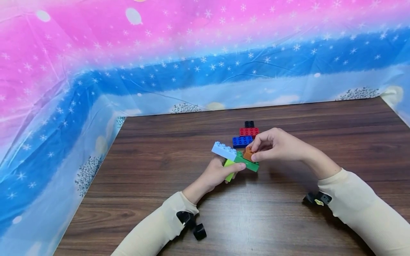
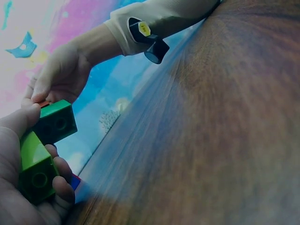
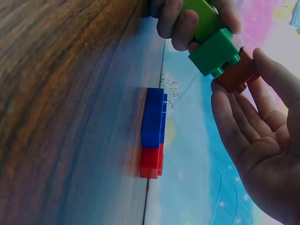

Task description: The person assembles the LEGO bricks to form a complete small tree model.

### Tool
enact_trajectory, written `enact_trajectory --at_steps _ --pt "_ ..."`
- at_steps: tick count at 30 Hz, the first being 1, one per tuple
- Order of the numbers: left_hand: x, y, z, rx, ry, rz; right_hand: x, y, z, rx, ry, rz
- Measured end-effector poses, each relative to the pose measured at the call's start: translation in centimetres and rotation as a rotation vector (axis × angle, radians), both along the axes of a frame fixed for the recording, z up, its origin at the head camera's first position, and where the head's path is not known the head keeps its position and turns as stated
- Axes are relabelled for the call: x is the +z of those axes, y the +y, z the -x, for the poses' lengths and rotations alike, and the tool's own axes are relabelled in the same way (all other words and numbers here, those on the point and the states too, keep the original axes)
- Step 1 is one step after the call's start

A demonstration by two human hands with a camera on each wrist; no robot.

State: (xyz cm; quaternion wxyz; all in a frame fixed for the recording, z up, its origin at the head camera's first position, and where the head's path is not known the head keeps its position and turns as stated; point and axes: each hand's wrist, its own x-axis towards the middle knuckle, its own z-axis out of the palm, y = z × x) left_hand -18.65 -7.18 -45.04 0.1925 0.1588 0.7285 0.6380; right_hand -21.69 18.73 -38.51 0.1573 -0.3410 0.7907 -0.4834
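Two green bricks (image 3: pixel 214 52) clasped in left grip (image 1: pixel 216 174), orange brick (image 3: pixel 238 72) pinched in right grip (image 1: pixel 278 145)

Near my green brick (image 1: pixel 247 164) I see a light-blue brick (image 1: pixel 225 151), lime brick (image 1: pixel 229 174) and orange brick (image 1: pixel 247 154); beyond it, a blue brick (image 1: pixel 241 142), red brick (image 1: pixel 248 132), black brick (image 1: pixel 249 124) and snowflake-patterned pink-and-blue cloth (image 1: pixel 192 60).

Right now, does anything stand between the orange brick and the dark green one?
Nothing visible does: the right hand pinches the orange brick at the studded side of the dark green brick. The blue brick and red brick lie beyond, apart from both.
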Motion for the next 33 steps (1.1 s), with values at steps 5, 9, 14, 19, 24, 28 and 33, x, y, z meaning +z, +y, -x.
enact_trajectory --at_steps 5,9,14,19,24,28,33 --pt "-0.2 -0.2 0.1 0.006 0.005 0.000 -0.1 -0.2 0.0 -0.003 -0.005 0.009" --pt "-0.2 -0.4 0.1 0.017 0.008 0.010 -0.4 -0.3 0.0 0.008 -0.016 0.024" --pt "-0.2 -0.5 0.1 0.023 0.000 0.015 -0.7 -0.5 0.1 0.037 -0.031 0.030" --pt "-0.4 -0.6 0.1 0.021 0.019 -0.010 -1.0 -0.9 0.1 0.053 -0.017 0.053" --pt "-0.4 -0.7 0.0 0.002 0.040 -0.037 -0.9 -0.9 0.1 0.058 -0.031 0.046" --pt "-0.3 -0.4 0.0 -0.025 0.046 -0.058 -0.4 0.0 0.7 0.052 0.006 0.018" --pt "-0.5 0.0 0.1 -0.030 0.013 -0.110 -0.3 0.8 1.7 -0.120 0.160 -0.129"
